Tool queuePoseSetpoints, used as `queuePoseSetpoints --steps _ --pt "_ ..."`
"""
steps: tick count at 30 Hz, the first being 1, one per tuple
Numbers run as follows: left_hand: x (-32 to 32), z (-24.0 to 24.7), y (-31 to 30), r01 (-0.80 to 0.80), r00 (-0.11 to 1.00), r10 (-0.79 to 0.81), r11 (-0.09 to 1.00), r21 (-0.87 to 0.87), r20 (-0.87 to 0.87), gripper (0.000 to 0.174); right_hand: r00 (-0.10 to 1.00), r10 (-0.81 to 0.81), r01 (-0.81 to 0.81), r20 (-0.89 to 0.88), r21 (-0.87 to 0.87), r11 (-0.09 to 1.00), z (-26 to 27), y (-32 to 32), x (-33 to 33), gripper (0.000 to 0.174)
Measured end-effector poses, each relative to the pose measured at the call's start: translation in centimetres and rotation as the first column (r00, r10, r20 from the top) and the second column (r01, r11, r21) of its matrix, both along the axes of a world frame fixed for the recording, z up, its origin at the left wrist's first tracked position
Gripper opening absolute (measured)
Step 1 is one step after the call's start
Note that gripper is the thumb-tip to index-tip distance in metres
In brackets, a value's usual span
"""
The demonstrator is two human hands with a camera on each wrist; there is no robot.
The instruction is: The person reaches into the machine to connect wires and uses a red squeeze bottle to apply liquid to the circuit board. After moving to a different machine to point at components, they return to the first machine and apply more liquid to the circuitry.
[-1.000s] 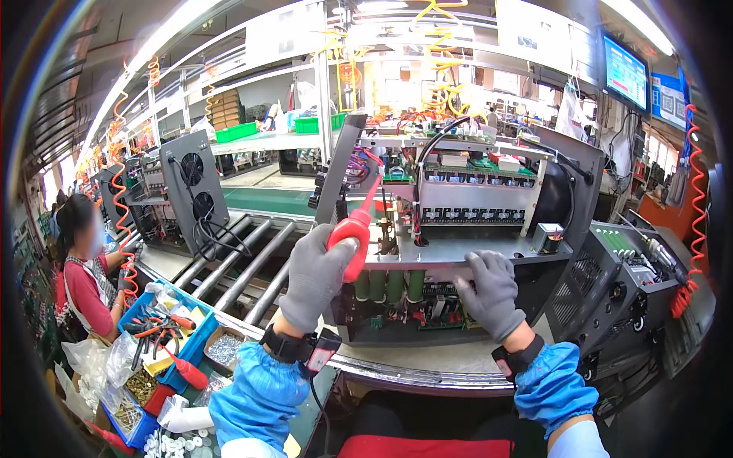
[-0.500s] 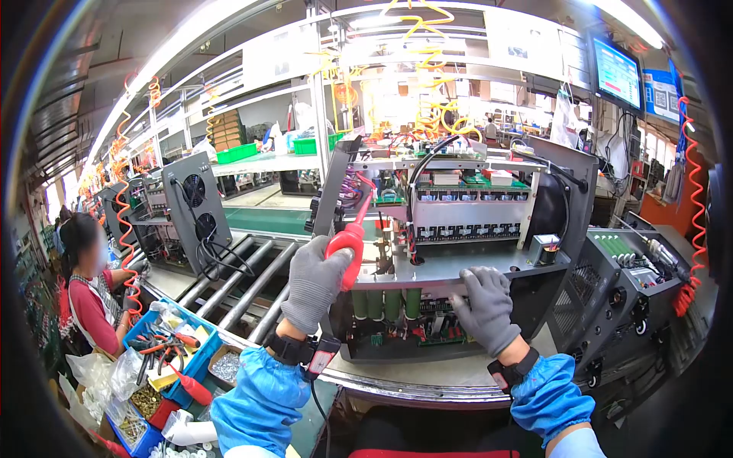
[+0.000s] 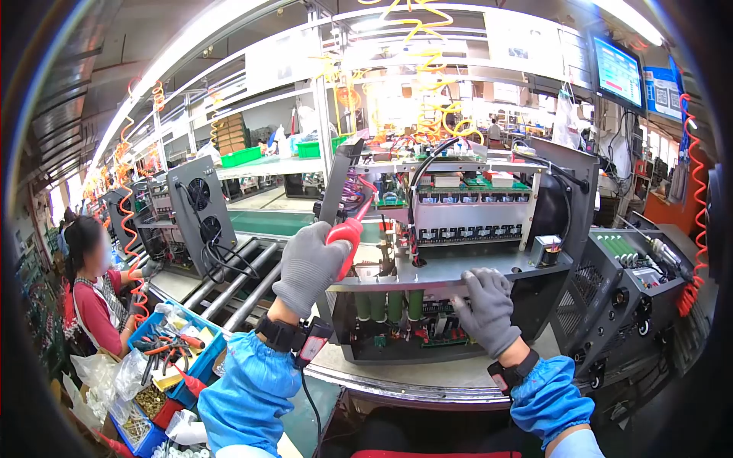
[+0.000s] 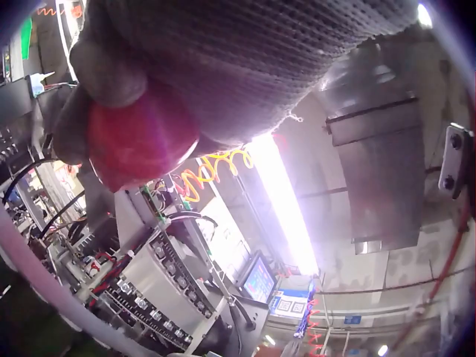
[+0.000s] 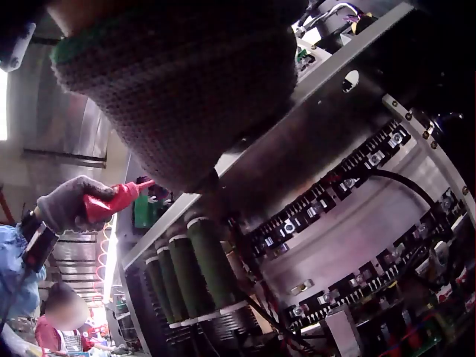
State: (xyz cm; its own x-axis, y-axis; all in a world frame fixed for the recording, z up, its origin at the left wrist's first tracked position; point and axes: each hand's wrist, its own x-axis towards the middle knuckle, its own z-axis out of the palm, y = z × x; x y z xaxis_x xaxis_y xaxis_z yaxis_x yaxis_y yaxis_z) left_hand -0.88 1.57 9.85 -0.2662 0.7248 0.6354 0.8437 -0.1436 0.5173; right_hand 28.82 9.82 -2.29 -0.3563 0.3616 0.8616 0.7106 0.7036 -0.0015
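Observation:
My gloved left hand (image 3: pixel 311 267) grips a red squeeze bottle (image 3: pixel 347 238), its long tapered nozzle pointing up and away. The nozzle tip is close to red and purple wires (image 3: pixel 354 191) at the left side of an opened grey electrical cabinet (image 3: pixel 458 276). In the left wrist view, the bottle's round red base (image 4: pixel 141 137) shows beneath the gloved fingers. My gloved right hand (image 3: pixel 489 309) rests on the front edge of the cabinet's metal shelf, fingers loosely bent and holding no tool. Green cylindrical parts (image 5: pixel 204 256) sit under that shelf.
Left of the cabinet runs a roller conveyor (image 3: pixel 243 284) with another fan-fitted cabinet (image 3: pixel 205 202). A blue bin (image 3: pixel 210 353) of pliers stands front left, near a seated person (image 3: pixel 95 305). Another grey unit (image 3: pixel 611 282) stands at right, beside a hanging red coiled hose (image 3: pixel 699 198).
The head view has shifted slightly. My left hand has moved a little against the cabinet, with the bottle's nozzle leaning further away. The right hand stays on the shelf edge.

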Motion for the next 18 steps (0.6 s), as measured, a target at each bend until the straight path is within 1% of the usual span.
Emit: queuePoseSetpoints --steps 3,6,7,10,11,12,14,16,17,18 --pt "0.7 1.3 0.0 -0.026 0.998 0.024 0.999 -0.032 -0.050 0.029 1.000 -0.006 0.006 0.011 -0.007 1.000 -0.2 0.1 0.1 0.047" --pt "-0.2 2.4 0.3 -0.031 0.986 0.018 0.997 -0.076 -0.169 0.030 1.000 -0.004 0.004 0.014 -0.016 1.000 -0.3 0.3 0.1 0.047" --pt "-0.9 2.2 0.8 0.006 0.985 -0.014 0.999 -0.051 -0.170 0.031 1.000 -0.002 0.002 0.013 -0.021 1.000 -0.3 0.3 0.2 0.047" --pt "-2.0 3.3 0.3 0.252 0.968 -0.248 0.957 -0.145 0.044 0.030 1.000 0.002 -0.001 0.008 -0.019 1.000 -0.5 0.3 0.3 0.047" --pt "-2.0 3.1 0.0 0.329 0.937 -0.305 0.934 -0.138 0.171 0.029 1.000 0.005 -0.005 0.006 -0.023 1.000 -0.6 0.3 0.3 0.047" --pt "-1.7 2.8 -0.7 0.387 0.892 -0.348 0.918 -0.088 0.289 0.028 1.000 0.009 -0.009 0.005 -0.026 1.000 -0.6 0.4 0.4 0.047" --pt "-0.6 2.1 -3.2 0.480 0.752 -0.431 0.877 0.034 0.498 0.025 0.999 0.040 -0.041 -0.010 -0.017 0.999 -0.6 0.2 0.6 0.047" --pt "2.0 0.6 -6.5 0.421 0.703 -0.361 0.906 0.051 0.612 0.027 0.996 0.075 -0.075 -0.041 0.005 0.997 -0.7 -0.5 1.1 0.046" --pt "3.7 -1.7 -6.8 0.488 0.589 -0.482 0.852 0.190 0.649 0.029 0.989 0.110 -0.114 -0.100 -0.028 0.993 -0.6 -2.1 1.5 0.047" --pt "5.8 -4.3 -6.6 0.560 0.440 -0.604 0.763 0.322 0.665 0.031 0.946 0.261 -0.285 -0.194 -0.106 0.953 -1.3 -3.7 2.1 0.045"
